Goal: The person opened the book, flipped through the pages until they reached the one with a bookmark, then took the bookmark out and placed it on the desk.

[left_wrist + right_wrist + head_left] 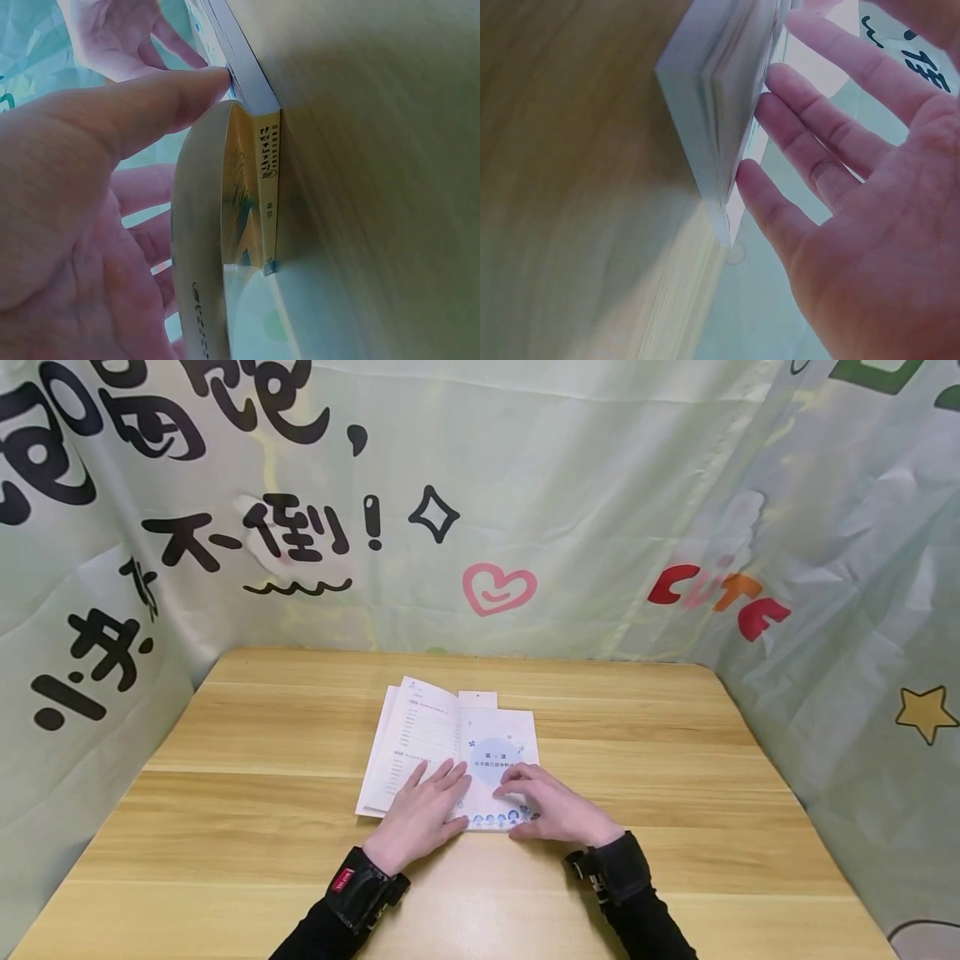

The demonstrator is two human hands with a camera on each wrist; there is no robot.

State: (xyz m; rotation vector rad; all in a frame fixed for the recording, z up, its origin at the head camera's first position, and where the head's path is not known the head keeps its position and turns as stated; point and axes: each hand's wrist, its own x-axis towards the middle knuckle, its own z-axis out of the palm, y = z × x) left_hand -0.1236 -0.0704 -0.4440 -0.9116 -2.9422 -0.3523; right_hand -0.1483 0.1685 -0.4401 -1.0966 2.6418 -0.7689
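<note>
Book (442,735) lies open on the table (637,735); we find it beneath the left grip (423,814), unclenched, fingers extended low at the fold (460,735), and beneath the right grip (558,802), loose, fingers slightly bent over the right page (495,727).

White is shown by the book (431,718), its left page (429,706) lined with faint small print. On the right page (480,724), a pale blue disc is overprinted with dark characters, and its 6 o'clock edge is bordered with blue figures. The spine (268,187) is coloured yellow, lettered in black. The bench (637,743) is patterned with light brown wood grain. From the book, the pale green cloth (585,468) is marked with black characters (187,539) at 10 to 11 o'clock, red, pink and orange letters (738,589) at 2, and a yellow star (928,713) at 3.
</note>
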